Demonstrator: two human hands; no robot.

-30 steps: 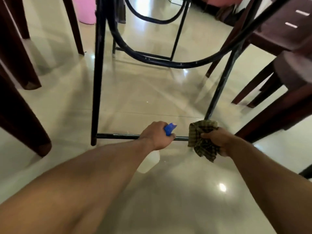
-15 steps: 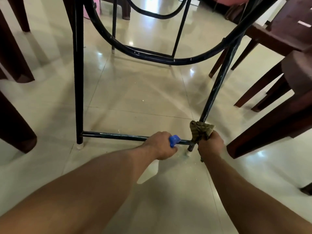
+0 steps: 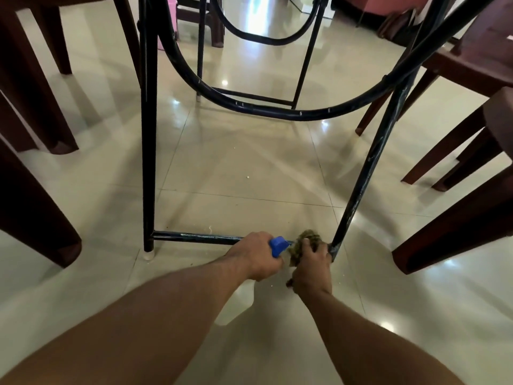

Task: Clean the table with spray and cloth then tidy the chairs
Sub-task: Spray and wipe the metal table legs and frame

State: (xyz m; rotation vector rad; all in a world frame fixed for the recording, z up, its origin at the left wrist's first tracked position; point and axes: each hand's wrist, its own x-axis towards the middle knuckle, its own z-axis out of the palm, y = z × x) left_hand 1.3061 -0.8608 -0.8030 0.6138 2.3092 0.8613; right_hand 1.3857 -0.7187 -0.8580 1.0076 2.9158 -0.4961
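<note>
The head camera looks down low, under the table. Only the table's black frame shows; the top is out of sight.

The left hand (image 3: 255,254) is curled round the neck of the spray bottle (image 3: 279,245). The blue top pokes out past the knuckles, and the pale body hangs down under the wrist. The right hand (image 3: 312,262) squeezes the checked cloth (image 3: 302,241) in a tight bunch. It presses the cloth on the low bar (image 3: 194,238), right where the bar meets the slanted leg (image 3: 369,168). The two hands are just beside each other.

I think the step is wiping this bottom bar. To do it well, the cloth should wrap round the bar so it rubs the top and the sides together. That corner needs a good hard rub (dirt loves to hide in corners). Then a slow slide along the bar toward the straight leg (image 3: 147,134) would finish it. The bottle hand should move aside first, because it sits in the cloth's path.

Tiny crumbs lie on the shiny floor (image 3: 236,162) near the bar. Brown chairs (image 3: 36,190) stand on both sides, not pushed in neatly, so that job looks left to do.
</note>
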